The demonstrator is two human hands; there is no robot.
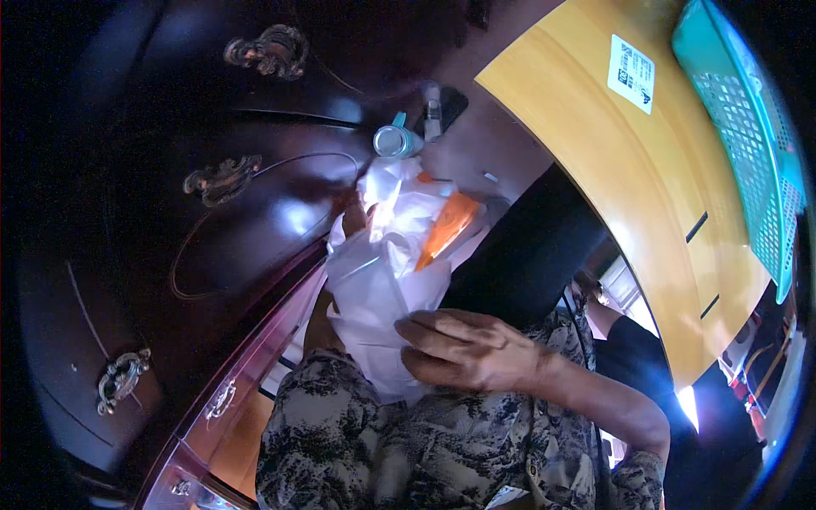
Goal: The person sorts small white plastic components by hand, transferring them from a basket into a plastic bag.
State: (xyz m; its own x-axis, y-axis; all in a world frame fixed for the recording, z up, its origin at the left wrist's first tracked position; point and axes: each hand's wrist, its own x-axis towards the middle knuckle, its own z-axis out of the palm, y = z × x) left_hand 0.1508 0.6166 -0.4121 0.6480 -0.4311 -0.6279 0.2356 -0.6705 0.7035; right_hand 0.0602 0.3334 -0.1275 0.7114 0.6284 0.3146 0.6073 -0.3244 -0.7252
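Note:
A crumpled white plastic bag (387,297) with an orange patch (450,223) lies in front of me, partly over my lap. At its lower right side, my right hand (472,347) has its fingers bent together on the thin plastic. My left forearm (323,325) rises along the bag's left side. Of my left hand (354,219), only a little skin shows beside the bag; the plastic hides its fingers. What the bag holds, if anything, cannot be made out.
Beyond the bag are a light blue cup (393,140) with a handle and a small bottle (432,115). Dark furniture with ornate handles (223,178) fills the left. A curved yellow wooden panel (612,170) and a turquoise perforated basket (744,127) stand right.

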